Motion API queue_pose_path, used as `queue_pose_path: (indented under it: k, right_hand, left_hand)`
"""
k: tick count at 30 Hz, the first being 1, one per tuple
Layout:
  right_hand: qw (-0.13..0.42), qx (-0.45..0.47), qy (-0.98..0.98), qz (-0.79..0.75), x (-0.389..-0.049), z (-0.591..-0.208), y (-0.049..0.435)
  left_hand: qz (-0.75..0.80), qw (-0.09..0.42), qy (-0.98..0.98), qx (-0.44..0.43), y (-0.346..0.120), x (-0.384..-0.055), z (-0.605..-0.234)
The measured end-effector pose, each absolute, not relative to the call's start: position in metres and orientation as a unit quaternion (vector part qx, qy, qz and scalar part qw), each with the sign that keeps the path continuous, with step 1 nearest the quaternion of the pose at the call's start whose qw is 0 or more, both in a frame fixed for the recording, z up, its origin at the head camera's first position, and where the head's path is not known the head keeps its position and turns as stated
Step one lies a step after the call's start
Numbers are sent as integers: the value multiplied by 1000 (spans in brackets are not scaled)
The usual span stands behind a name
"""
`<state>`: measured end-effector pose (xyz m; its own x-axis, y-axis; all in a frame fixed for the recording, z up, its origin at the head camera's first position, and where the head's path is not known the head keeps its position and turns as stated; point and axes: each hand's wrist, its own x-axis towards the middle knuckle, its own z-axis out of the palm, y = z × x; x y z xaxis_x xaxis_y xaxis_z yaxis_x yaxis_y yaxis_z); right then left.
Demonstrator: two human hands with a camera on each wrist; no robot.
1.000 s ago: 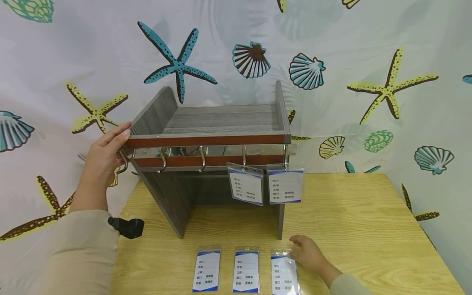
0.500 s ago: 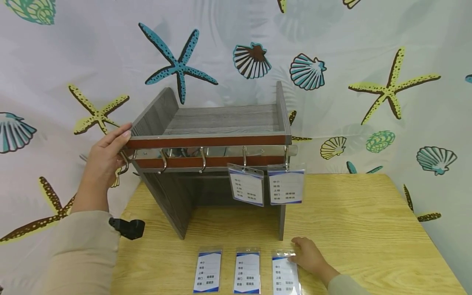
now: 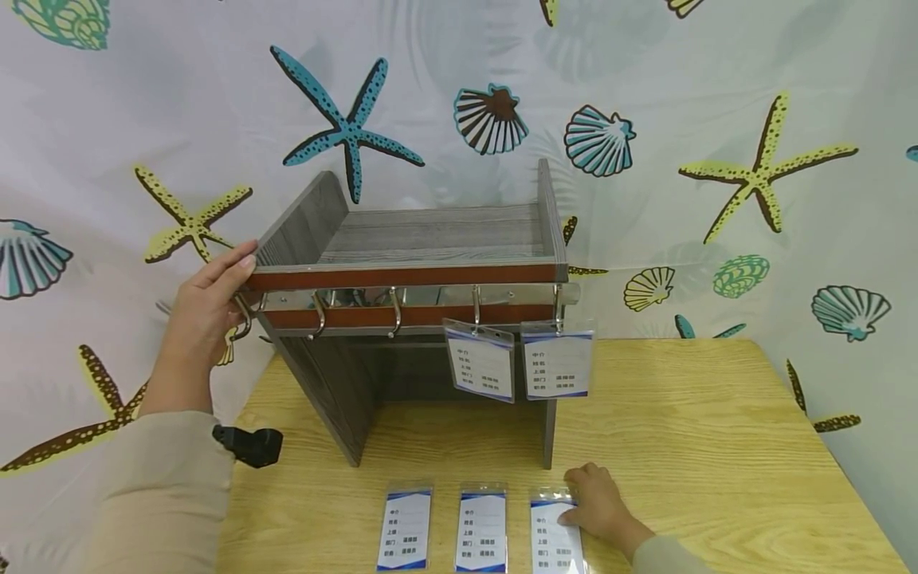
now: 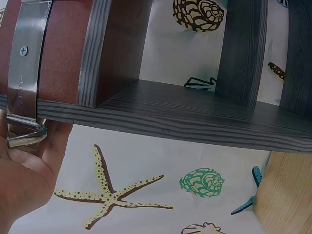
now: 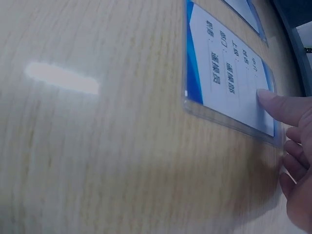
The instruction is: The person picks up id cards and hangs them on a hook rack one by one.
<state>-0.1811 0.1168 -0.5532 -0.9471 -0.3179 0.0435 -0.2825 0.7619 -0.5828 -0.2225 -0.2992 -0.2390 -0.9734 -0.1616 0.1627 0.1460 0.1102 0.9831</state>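
A grey wooden shelf (image 3: 402, 275) with red-brown front strips and a metal hook rail stands on the table. My left hand (image 3: 201, 311) holds its left front corner, fingers over the top edge; in the left wrist view a metal hook (image 4: 27, 131) partly covers that hand. Two clear-sleeved name badges hang from the right hooks, a tilted one (image 3: 480, 363) and a straighter one (image 3: 558, 363). On the table, my right hand (image 3: 601, 506) rests its thumb on the rightmost flat badge (image 3: 548, 538), its other fingers bent beside the badge's edge in the right wrist view.
Two more badges lie flat to the left, a middle one (image 3: 480, 530) and a left one (image 3: 405, 530). The wooden table (image 3: 688, 438) extends to the right. A black device (image 3: 249, 445) sits at my left sleeve. A patterned cloth (image 3: 645, 48) hangs behind.
My right hand has shifted slightly left, and its thumb has come down farther over the rightmost flat badge. My left hand keeps its place on the shelf.
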Motion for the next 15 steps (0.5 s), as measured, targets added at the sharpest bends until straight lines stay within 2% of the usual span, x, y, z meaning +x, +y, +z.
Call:
queue_pose_path:
  k: [15]
  right_hand:
    - [33,-166,939,-301,-175,-551,113]
  left_hand:
    - [-662,107,-742,10,-299,-221,-238]
